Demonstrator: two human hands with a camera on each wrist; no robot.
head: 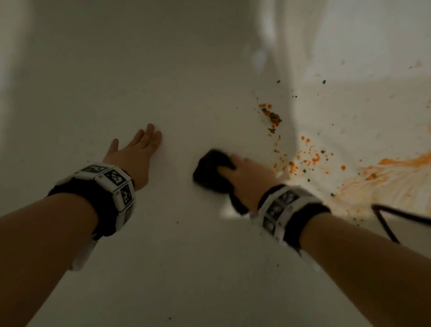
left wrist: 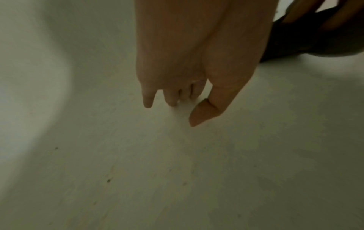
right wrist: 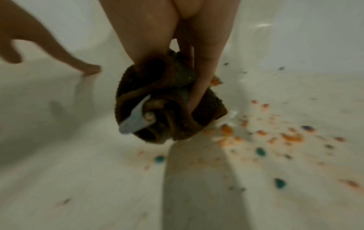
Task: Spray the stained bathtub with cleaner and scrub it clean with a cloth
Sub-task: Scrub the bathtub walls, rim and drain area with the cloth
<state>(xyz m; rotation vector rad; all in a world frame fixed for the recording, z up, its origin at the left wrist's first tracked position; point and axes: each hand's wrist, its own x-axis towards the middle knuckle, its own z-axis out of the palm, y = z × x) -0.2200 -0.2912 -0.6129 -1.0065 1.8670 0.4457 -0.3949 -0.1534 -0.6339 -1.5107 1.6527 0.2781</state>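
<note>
Head view shows right hand (head: 244, 174) clutching bunched dark brown cloth (head: 212, 172) against white bathtub floor (head: 201, 277), left hand (head: 136, 150) spread flat beside; orange stains (head: 309, 158) beyond right hand risk smearing wider.

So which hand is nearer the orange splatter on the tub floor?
Right. The right hand, gripping the dark cloth, sits just beside the orange splatter; the left hand rests flat farther off.
</note>
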